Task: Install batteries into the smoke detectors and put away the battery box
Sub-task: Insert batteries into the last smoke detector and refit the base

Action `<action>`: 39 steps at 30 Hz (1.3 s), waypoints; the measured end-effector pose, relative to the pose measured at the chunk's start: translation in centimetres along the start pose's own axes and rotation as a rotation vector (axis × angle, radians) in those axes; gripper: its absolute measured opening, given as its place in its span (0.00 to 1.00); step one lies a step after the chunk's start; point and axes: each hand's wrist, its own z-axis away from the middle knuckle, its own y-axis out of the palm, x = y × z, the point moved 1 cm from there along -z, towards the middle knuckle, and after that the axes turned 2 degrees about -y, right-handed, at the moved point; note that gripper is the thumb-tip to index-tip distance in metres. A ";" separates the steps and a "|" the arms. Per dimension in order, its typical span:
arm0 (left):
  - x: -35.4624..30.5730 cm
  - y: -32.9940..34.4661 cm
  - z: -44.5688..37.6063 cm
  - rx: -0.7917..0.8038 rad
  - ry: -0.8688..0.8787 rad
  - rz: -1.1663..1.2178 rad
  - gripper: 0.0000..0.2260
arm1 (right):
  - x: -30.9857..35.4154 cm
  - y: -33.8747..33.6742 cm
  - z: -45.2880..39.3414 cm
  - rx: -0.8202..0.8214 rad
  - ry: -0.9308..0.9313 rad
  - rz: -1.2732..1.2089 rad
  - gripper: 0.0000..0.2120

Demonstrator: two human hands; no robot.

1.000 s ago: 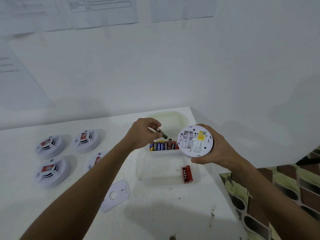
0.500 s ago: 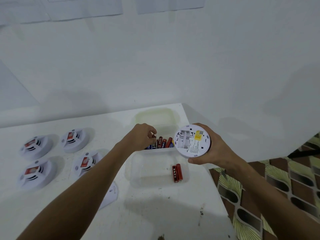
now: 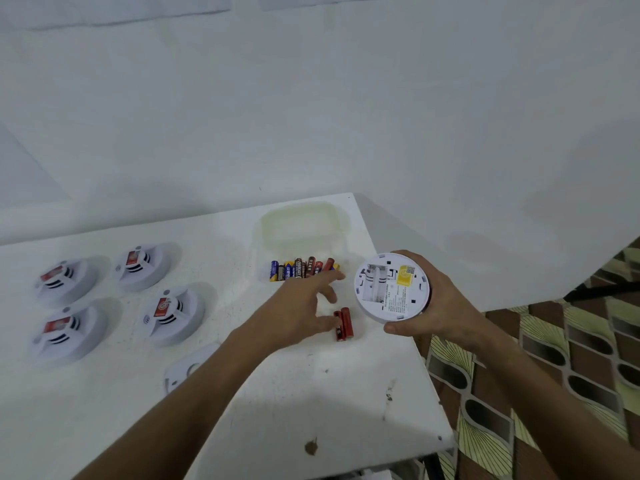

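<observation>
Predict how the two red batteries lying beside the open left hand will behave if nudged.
The two red batteries are smooth cylinders lying on their sides, so they would probably roll sideways. The flat white table offers no lip, so they might reach its edge.

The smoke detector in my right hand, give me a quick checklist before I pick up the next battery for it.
1. Smoke detector held steady: right hand grips its rim, ok.
2. Battery bay facing up and uncovered: ok.
3. Bay contents: slots look empty, but cannot tell for certain.
4. Left hand free to grasp: fingers spread, holding nothing, ok.
5. Battery within reach: two red batteries lie in the clear box by the left hand's thumb, ok.
6. Polarity marks in the bay: too small to read, cannot tell.
</observation>
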 end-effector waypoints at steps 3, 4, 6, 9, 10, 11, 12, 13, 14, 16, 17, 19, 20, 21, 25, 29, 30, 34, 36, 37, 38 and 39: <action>0.3 0.2 -0.3 0.111 -0.023 0.001 0.37 | 0.0 0.0 0.7 -0.005 0.009 -0.005 0.42; 0.4 0.2 -0.4 0.130 -0.024 -0.019 0.39 | 0.0 0.0 0.9 -0.005 0.015 -0.006 0.42; 0.3 0.4 -0.6 0.155 -0.010 -0.077 0.41 | 0.0 0.1 1.4 0.001 0.020 0.001 0.41; 0.2 0.6 -0.8 0.153 0.004 -0.100 0.41 | 0.0 0.3 1.7 -0.001 0.024 0.014 0.40; 0.2 0.6 -0.9 0.152 0.006 -0.102 0.42 | 0.0 0.3 1.7 -0.003 0.024 0.015 0.41; 0.3 0.6 -0.9 0.154 0.007 -0.106 0.42 | 0.0 0.3 1.8 -0.005 0.025 0.017 0.40; 0.5 0.7 -0.9 0.157 0.007 -0.107 0.42 | 0.0 0.3 1.8 -0.006 0.027 0.018 0.40; 0.5 0.7 -1.0 0.160 0.006 -0.103 0.42 | 0.0 0.2 1.8 -0.005 0.029 0.018 0.40; 0.6 0.8 -1.0 0.160 0.005 -0.096 0.42 | 0.0 0.2 1.9 -0.004 0.032 0.019 0.40; 0.5 0.9 -0.9 0.159 0.000 -0.074 0.42 | 0.0 0.3 1.9 0.002 0.035 0.026 0.40; 0.3 1.0 -0.9 0.159 -0.003 -0.066 0.41 | -0.1 0.4 1.9 0.006 0.040 0.029 0.40; 0.2 1.1 -1.0 0.158 -0.007 -0.068 0.41 | -0.2 0.4 2.0 0.016 0.057 0.026 0.40; 0.2 1.1 -1.0 0.159 -0.008 -0.068 0.41 | -0.2 0.4 2.0 0.021 0.065 0.026 0.40; 0.3 1.2 -1.1 0.160 -0.008 -0.067 0.42 | -0.3 0.4 1.9 0.025 0.071 0.026 0.39; 0.5 1.4 -1.3 0.179 -0.018 -0.042 0.46 | -0.6 0.4 1.4 0.033 0.087 0.000 0.42; 0.3 1.1 -1.3 0.186 -0.032 0.027 0.47 | -0.7 0.6 0.3 0.049 0.079 -0.012 0.42; 0.3 0.9 -1.3 0.183 -0.034 0.044 0.47 | -0.8 0.6 0.1 0.053 0.078 -0.017 0.43; 0.0 -0.5 -1.1 0.155 -0.033 0.099 0.48 | -0.6 0.8 -1.1 0.053 0.057 -0.024 0.43; -0.2 -1.8 -0.9 0.113 -0.022 0.108 0.47 | -0.5 0.8 -1.8 0.053 0.038 -0.019 0.42; -0.3 -2.6 -0.9 0.085 -0.021 0.113 0.47 | -0.4 0.8 -2.1 0.054 0.030 -0.016 0.42; -0.4 -3.5 -0.9 0.054 -0.021 0.119 0.46 | -0.3 0.9 -2.4 0.058 0.022 -0.014 0.42; -0.4 -4.3 -0.9 0.020 -0.018 0.122 0.46 | -0.3 0.9 -2.7 0.061 0.017 -0.013 0.42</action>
